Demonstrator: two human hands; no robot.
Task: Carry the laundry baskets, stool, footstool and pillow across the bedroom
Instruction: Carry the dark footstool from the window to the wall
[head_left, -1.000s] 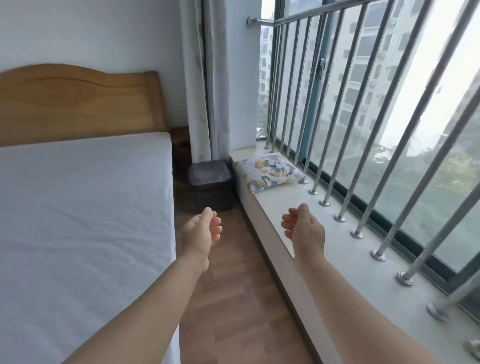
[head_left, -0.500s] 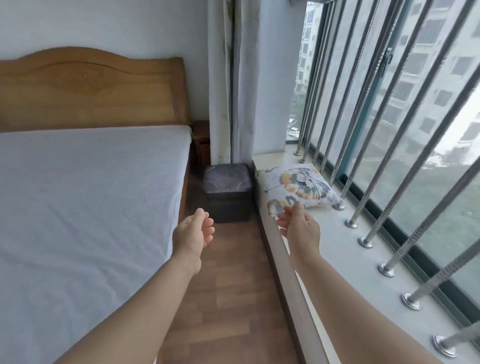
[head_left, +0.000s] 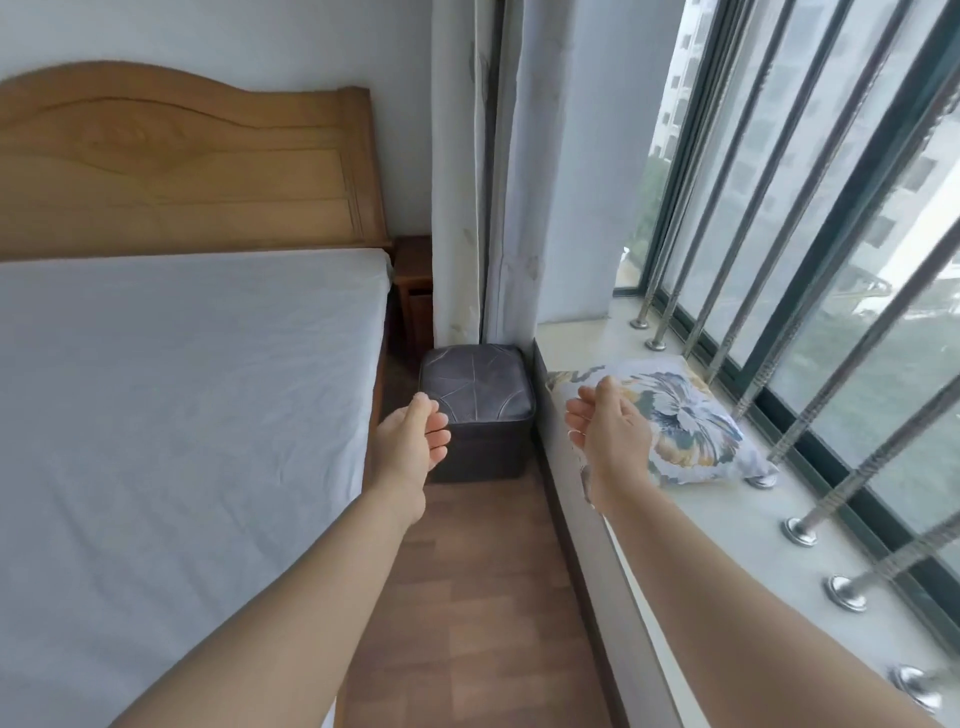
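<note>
1. Over the last second the view has closed in on the corner by the window. The footstool (head_left: 475, 410) and the pillow (head_left: 685, 421) both sit larger and lower in the picture than they did, so the person has walked toward them along the strip of wooden floor (head_left: 483, 597) between the bed (head_left: 182, 415) and the window sill (head_left: 727, 525).

2. The left hand (head_left: 410, 447) has kept its pose while advancing: palm turned inward, fingers loosely curled, holding nothing. It now overlaps the footstool's left edge in the picture; whether it touches the stool I cannot tell.

3. The right hand (head_left: 608, 431) is likewise empty, with relaxed, half-curled fingers facing the left. It has moved from short of the pillow to in front of the pillow's near left part; contact is not clear.

4. The footstool, a dark grey padded cube, stands on the floor at about 12 o'clock from the person, against the curtain (head_left: 488, 208) and beside the end of the sill. The pillow, white with a flower print, lies on the sill at about 1 o'clock, its far side near the window bars (head_left: 779, 291).

5. No laundry basket and no other stool is in view.

6. My reading: the approach is nearly over and a pickup is next. With the two hands set apart and facing each other, either a two-handed lift of the footstool or one thing per hand looks possible.
</note>
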